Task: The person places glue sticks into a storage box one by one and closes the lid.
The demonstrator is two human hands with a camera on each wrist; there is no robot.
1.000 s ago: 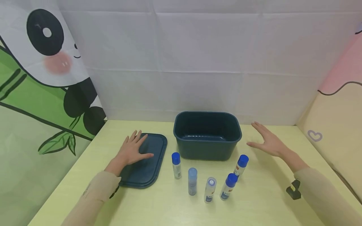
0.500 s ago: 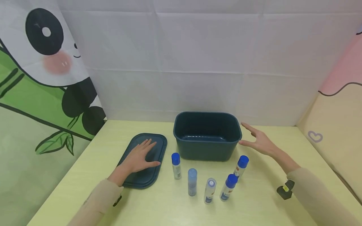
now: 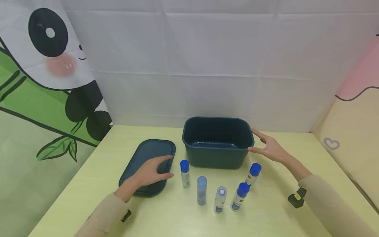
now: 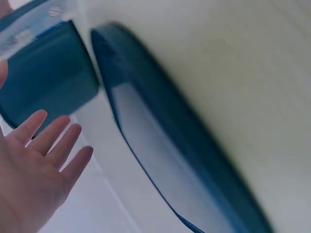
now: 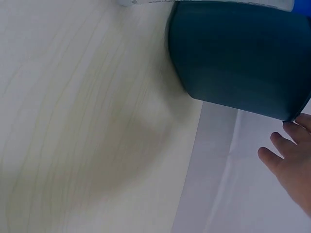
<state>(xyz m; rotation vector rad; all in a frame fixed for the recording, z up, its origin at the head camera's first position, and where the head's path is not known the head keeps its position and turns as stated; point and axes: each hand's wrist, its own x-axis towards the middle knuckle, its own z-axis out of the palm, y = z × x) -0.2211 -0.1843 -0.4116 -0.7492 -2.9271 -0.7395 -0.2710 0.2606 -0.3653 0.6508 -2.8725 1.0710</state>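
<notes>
A dark teal plastic bin (image 3: 215, 159) stands upright at the back of the table. At its right end, my right hand (image 3: 271, 149) has fingertips and thumb right at the rim, the fingers extended. Left of the bin lies a matching flat lid (image 3: 152, 148). My left hand (image 3: 148, 171) is over the lid's right part, fingers and thumb spread towards the bin, with nothing between them. In the left wrist view that hand (image 4: 41, 170) shows its palm and straight fingers. Below the bin stand several glue-stick-like tubes, among them a blue-capped one (image 3: 185, 174) nearest the lid.
More tubes stand in front of the bin: a pale blue one (image 3: 202, 191), a clear-topped one (image 3: 220, 201), and two blue-capped ones (image 3: 239, 197) at the right. A pale fabric wall (image 3: 219, 65) rises behind the light wooden table (image 3: 165, 217).
My left hand has moved right across the lid, its fingers turning towards the bin. My right hand has moved left to the bin's rim. The bin, lid and tubes stay put.
</notes>
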